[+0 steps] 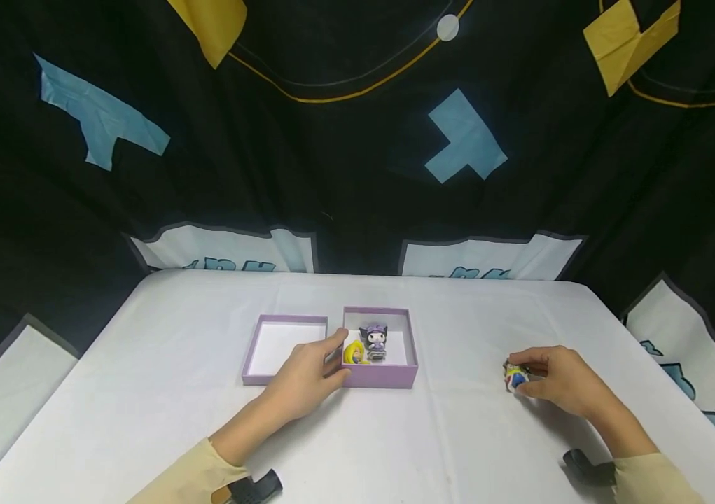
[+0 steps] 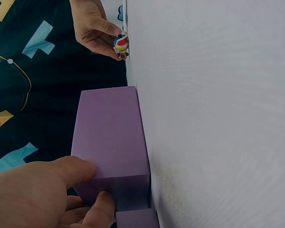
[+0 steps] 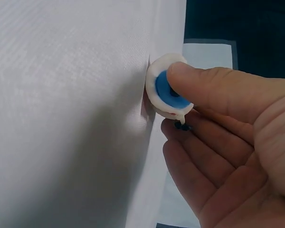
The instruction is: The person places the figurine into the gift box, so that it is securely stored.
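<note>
My left hand [image 1: 304, 378] grips the left front corner of an open purple box [image 1: 385, 378], its thumb on the front wall and its fingers at the left side. Inside the box stands a small figurine with a purple-and-black hood [image 1: 376, 341], and beside it lies a yellow-haired figurine [image 1: 354, 352]. Off to the right, my right hand [image 1: 564, 381] pinches another small figurine [image 1: 515, 378] between thumb and fingers, low at the table top. In the right wrist view this figurine [image 3: 154, 88] shows a white, rounded side with a blue disc, partly covered by the thumb.
A shallow purple lid [image 1: 258, 379] with a white inside lies just left of the box. White cloth covers the table [image 1: 389, 448]. Behind it hangs a black curtain [image 1: 344, 175] with yellow and blue shapes.
</note>
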{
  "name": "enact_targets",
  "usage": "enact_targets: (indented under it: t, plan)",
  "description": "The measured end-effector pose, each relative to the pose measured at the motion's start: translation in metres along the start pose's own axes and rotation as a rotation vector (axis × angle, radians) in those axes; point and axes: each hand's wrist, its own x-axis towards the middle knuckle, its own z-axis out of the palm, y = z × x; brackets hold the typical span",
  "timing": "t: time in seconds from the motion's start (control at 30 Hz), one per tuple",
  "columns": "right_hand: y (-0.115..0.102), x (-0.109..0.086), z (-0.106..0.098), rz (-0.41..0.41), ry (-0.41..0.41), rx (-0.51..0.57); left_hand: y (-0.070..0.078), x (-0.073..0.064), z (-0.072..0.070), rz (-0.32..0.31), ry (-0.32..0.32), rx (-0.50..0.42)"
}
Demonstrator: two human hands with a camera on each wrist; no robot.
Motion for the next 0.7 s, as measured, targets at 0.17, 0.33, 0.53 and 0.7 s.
enact_targets:
  t: [0.17,0.33,0.53,0.7]
  plan:
    - [-0.005,0.001,0.001,-0.025,0.013,-0.009,-0.001,0.000,0.000,0.002,-0.012,-0.001]
    - [-0.013,0.005,0.002,-0.078,0.032,-0.009,0.000,0.000,-0.001,0.005,-0.007,0.001]
    - [-0.027,0.009,0.005,-0.120,0.029,0.025,-0.001,0.000,0.000,0.008,-0.008,-0.004]
    - [-0.041,0.011,0.007,-0.137,0.016,0.061,-0.001,0.000,0.001,0.005,-0.004,0.001]
